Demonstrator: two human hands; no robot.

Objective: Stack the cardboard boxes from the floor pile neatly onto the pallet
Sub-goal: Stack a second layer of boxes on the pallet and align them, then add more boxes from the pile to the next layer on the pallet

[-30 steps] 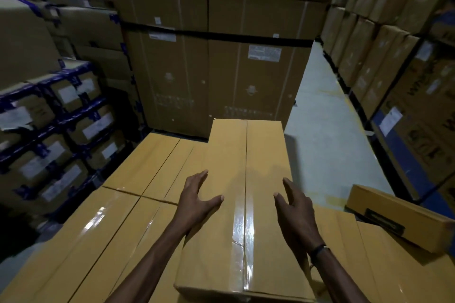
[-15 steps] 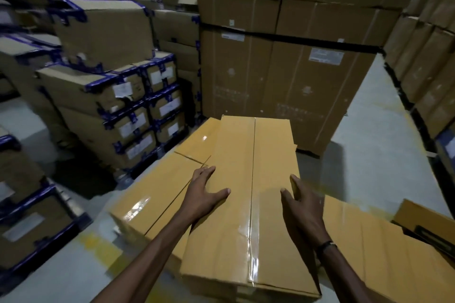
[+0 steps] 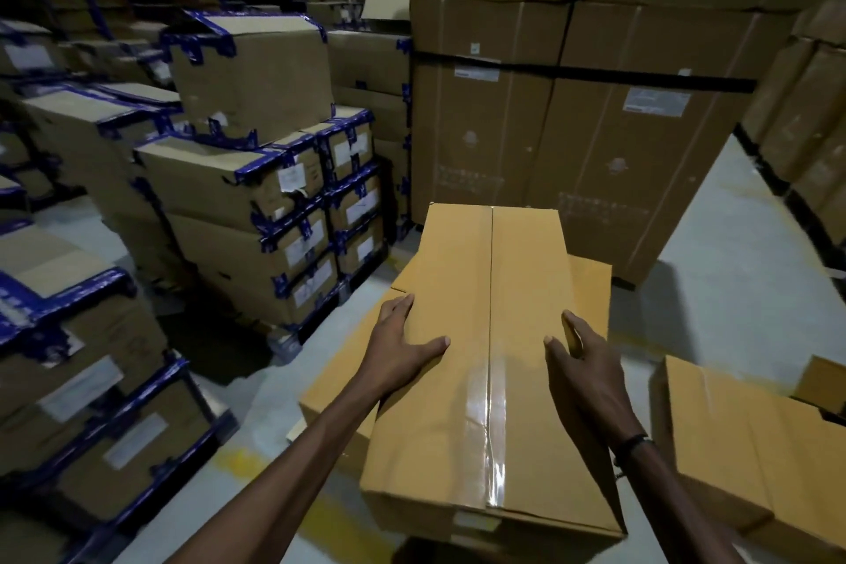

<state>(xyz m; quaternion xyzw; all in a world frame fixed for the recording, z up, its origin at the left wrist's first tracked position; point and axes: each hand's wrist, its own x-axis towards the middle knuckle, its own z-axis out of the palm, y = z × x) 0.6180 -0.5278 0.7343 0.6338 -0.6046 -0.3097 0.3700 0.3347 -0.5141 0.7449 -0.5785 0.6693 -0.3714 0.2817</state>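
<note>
I hold a long tan cardboard box (image 3: 476,279), sealed with clear tape along its top seam, lengthwise in front of me. My left hand (image 3: 398,348) grips its left edge with the thumb lying on top. My right hand (image 3: 588,364) grips the right edge the same way. The box hangs above another tan box (image 3: 341,385) of the floor pile, whose far corner (image 3: 593,289) shows behind it. One more tan pile box (image 3: 732,449) lies low at the right. I see no bare pallet.
Stacks of blue-taped brown cartons (image 3: 256,197) fill the left side, one stack close at the lower left (image 3: 91,380). Tall strapped cartons (image 3: 572,115) stand straight ahead. Grey floor (image 3: 714,311) runs between them and more cartons (image 3: 815,115) at the right.
The view has swung left with the box still in both hands. The tan pile boxes have slid right and under it, and the blue-taped stacks have come into view.
</note>
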